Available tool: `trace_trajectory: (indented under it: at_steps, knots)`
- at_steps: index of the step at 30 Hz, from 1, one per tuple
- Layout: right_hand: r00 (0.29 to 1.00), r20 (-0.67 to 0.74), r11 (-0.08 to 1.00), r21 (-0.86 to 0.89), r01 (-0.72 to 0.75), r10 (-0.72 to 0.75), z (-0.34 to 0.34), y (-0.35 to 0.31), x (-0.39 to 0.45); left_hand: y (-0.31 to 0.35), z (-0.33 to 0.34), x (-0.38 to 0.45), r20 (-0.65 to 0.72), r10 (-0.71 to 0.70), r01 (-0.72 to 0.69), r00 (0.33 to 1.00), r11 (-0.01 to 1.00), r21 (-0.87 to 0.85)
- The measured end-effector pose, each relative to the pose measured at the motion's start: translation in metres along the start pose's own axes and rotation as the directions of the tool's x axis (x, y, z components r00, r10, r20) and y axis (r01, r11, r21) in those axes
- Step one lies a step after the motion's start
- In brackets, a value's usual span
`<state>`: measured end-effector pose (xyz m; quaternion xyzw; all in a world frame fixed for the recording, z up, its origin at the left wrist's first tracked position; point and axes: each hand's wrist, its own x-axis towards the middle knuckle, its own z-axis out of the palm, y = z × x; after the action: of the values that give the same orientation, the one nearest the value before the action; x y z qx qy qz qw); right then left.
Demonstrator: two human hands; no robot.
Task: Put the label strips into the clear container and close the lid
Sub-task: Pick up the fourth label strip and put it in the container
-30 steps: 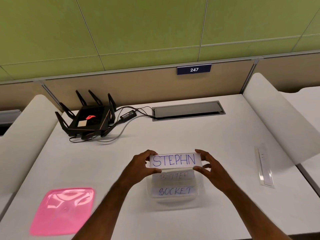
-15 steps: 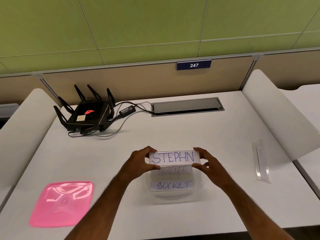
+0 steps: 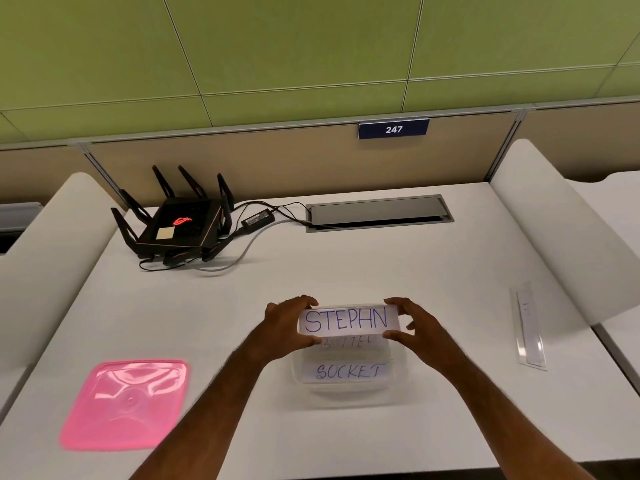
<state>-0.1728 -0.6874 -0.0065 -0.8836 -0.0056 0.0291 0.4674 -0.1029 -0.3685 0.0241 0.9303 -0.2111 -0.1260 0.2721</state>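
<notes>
Holding the "STEPHN" strip (image 3: 347, 320) by its ends, the left hand (image 3: 284, 327) and right hand (image 3: 420, 329) pinch it over the far rim of the clear container (image 3: 349, 393), near the desk's (image 3: 346, 271) front edge. Released unevenly, it may catch the rim or land tilted across the "SOCKET" strip (image 3: 349, 371). The pink lid (image 3: 126, 403) waits near the front-left corner.

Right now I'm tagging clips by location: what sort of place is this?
Most likely an office cubicle or shared workstation: a numbered plate reading 247 on the partition, a white desk with a built-in cable hatch, and a black router.
</notes>
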Motion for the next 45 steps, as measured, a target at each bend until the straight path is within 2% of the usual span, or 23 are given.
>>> trace_trajectory:
  at_steps: [2,6,10,16,20,24,29,33,38,45]
  knots:
    - [1.0,0.024,0.999,-0.051,0.012,-0.011,0.002,0.002,0.001,-0.001,0.003,0.002,-0.003,0.045,-0.045,0.999,0.996,0.075]
    - [0.998,0.047,0.983,-0.178,0.038,-0.03,0.004,0.007,0.009,0.0,0.007,0.005,0.007,0.028,-0.029,1.0,0.989,0.143]
    - [0.995,0.004,0.952,-0.291,0.094,-0.097,0.006,0.004,0.016,-0.005,0.015,0.009,-0.011,0.02,-0.018,1.0,0.989,0.145]
    - [0.977,0.025,0.881,-0.427,0.203,-0.213,0.013,0.014,0.021,-0.014,0.023,0.008,0.006,-0.047,0.046,0.999,0.992,0.121]
    - [0.976,0.056,0.768,-0.608,0.202,-0.212,0.019,0.019,0.025,-0.016,0.033,0.009,0.023,-0.074,0.07,0.997,0.99,0.12]
    - [0.985,0.102,0.64,-0.75,0.167,-0.138,0.025,0.018,0.022,-0.023,0.048,0.013,0.048,0.004,-0.02,0.999,0.94,0.341]
    - [0.99,0.107,0.57,-0.81,0.141,-0.093,0.031,0.019,0.019,-0.023,0.055,0.018,0.049,0.06,-0.075,0.997,0.904,0.422]
    - [0.993,0.085,0.61,-0.784,0.118,-0.082,0.032,0.015,0.018,-0.015,0.051,0.02,0.028,0.148,-0.144,0.989,0.878,0.457]
    - [0.993,0.095,0.603,-0.79,0.116,-0.067,0.036,0.015,0.021,-0.015,0.052,0.019,0.05,0.13,-0.138,0.99,0.863,0.485]
    - [0.984,0.14,0.541,-0.822,0.178,-0.112,0.039,0.017,0.026,-0.015,0.052,0.021,0.105,0.153,-0.185,0.983,0.773,0.607]
